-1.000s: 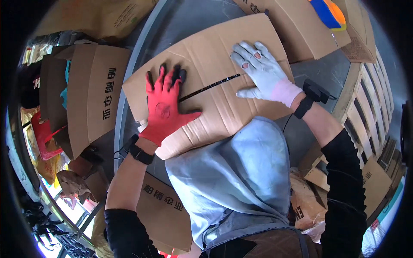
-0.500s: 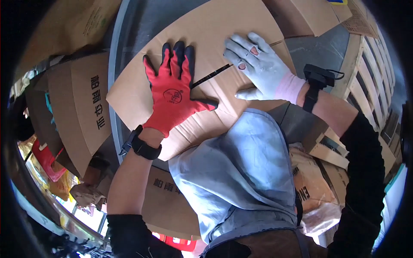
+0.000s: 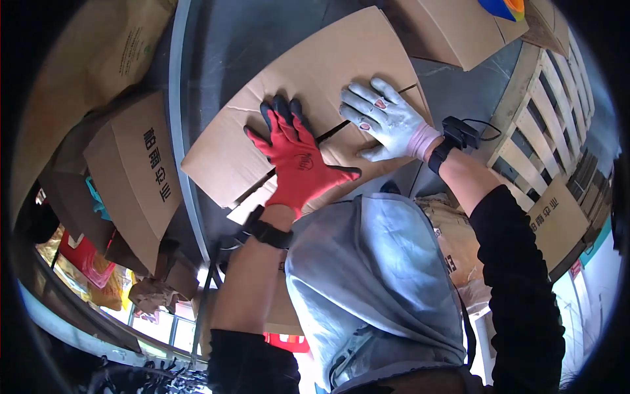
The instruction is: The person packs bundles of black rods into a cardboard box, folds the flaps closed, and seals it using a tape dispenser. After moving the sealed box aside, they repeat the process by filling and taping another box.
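A brown cardboard carton point(image 3: 321, 62) lies on the grey table in front of me, its near flaps parted from the main panel by dark slots. My left hand point(image 3: 295, 154), in a red glove with black fingertips, presses flat on the cardboard with the fingers spread. To its right, my right hand point(image 3: 384, 118) also rests on the cardboard, palm down, fingers extended. Its whitish glove has worn holes over the knuckles and a pink cuff. Neither hand grips anything. A grey-blue apron point(image 3: 374, 262) on my body touches or covers the near side of the carton; which, I cannot tell.
The grey table point(image 3: 230, 46) has a metal rim point(image 3: 176, 85) on its left. Beyond that rim stands an open carton point(image 3: 134, 171). Another carton point(image 3: 453, 29) sits at the far right, near a wooden pallet point(image 3: 545, 118). A printed sack point(image 3: 446, 236) lies right of the apron.
Both hands stay flat on the cardboard, which now appears lower and more to the right at its left end. My left hand has shifted right and nearer. The flap slots show more plainly.
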The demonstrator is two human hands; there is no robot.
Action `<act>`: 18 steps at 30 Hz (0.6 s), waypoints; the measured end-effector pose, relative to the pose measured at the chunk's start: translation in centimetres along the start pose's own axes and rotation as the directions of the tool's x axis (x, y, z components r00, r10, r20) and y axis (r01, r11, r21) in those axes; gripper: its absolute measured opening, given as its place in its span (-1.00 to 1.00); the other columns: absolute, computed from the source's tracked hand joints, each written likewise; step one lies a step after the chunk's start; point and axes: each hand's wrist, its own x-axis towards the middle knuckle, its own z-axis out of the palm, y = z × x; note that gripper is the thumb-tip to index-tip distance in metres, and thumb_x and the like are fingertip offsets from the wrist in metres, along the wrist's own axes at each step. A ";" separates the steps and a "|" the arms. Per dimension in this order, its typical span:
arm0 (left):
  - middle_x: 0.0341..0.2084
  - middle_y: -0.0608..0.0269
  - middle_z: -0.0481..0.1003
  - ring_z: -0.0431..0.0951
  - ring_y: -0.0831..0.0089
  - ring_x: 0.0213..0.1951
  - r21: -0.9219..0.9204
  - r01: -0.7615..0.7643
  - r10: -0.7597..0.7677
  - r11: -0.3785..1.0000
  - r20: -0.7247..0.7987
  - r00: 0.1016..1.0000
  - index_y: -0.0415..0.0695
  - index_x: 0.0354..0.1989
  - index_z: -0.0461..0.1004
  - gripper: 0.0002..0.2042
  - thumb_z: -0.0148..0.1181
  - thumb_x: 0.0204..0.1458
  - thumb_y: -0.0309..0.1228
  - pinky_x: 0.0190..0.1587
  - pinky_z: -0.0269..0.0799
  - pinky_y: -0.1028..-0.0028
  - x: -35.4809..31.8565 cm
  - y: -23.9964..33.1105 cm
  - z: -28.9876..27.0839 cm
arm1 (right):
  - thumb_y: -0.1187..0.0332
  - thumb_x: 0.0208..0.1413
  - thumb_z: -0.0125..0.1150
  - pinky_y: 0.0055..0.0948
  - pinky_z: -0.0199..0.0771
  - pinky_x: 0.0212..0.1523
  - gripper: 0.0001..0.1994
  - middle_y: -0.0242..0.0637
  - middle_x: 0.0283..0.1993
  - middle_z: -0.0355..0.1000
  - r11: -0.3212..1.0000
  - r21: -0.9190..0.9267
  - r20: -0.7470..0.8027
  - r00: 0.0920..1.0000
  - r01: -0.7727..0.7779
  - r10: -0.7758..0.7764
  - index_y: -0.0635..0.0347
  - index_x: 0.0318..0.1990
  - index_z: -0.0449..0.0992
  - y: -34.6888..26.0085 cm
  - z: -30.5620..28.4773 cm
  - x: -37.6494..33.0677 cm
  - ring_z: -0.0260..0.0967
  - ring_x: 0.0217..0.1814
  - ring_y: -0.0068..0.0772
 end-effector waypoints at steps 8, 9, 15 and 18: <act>0.45 -0.24 -0.33 -0.42 -0.11 0.48 -0.022 0.142 -0.143 0.990 -0.062 0.988 -0.36 0.44 -0.29 0.56 0.21 -0.66 0.57 0.29 -0.60 -0.40 0.6 0.6 2.0 | -0.06 -0.10 0.33 0.01 -0.22 0.49 -0.20 -0.18 0.46 0.06 0.999 0.041 -0.005 1.000 -0.017 0.018 0.08 0.31 0.27 0.2 -0.4 0.4 -0.12 0.55 -0.20; 0.45 -0.24 -0.34 -0.43 -0.11 0.48 -0.008 0.149 -0.149 0.989 -0.051 0.988 -0.36 0.44 -0.30 0.58 0.19 -0.71 0.59 0.29 -0.59 -0.40 0.5 0.6 2.2 | -0.04 -0.11 0.33 0.00 -0.22 0.49 -0.20 -0.19 0.46 0.07 0.998 0.062 -0.025 1.000 -0.007 0.009 0.07 0.31 0.27 0.2 -0.3 0.3 -0.12 0.55 -0.21; 0.45 -0.25 -0.39 -0.47 -0.10 0.47 0.133 0.103 -0.092 0.986 -0.086 0.992 -0.36 0.44 -0.35 0.65 0.15 -0.79 0.64 0.29 -0.59 -0.41 0.7 0.5 2.2 | 0.02 -0.12 0.37 -0.02 -0.21 0.49 -0.23 -0.24 0.44 0.11 0.998 0.061 -0.135 0.991 0.029 -0.021 0.06 0.29 0.30 -0.2 -0.2 0.3 -0.10 0.54 -0.25; 0.45 -0.26 -0.41 -0.49 -0.09 0.47 0.381 0.179 -0.265 0.907 0.184 0.947 -0.40 0.43 -0.37 0.66 0.15 -0.79 0.65 0.27 -0.62 -0.44 1.6 1.5 2.7 | 0.10 -0.07 0.33 -0.06 -0.17 0.49 -0.30 -0.24 0.42 0.14 0.997 0.049 -0.164 0.984 -0.055 0.062 0.08 0.27 0.32 -1.3 0.1 -0.3 -0.08 0.53 -0.28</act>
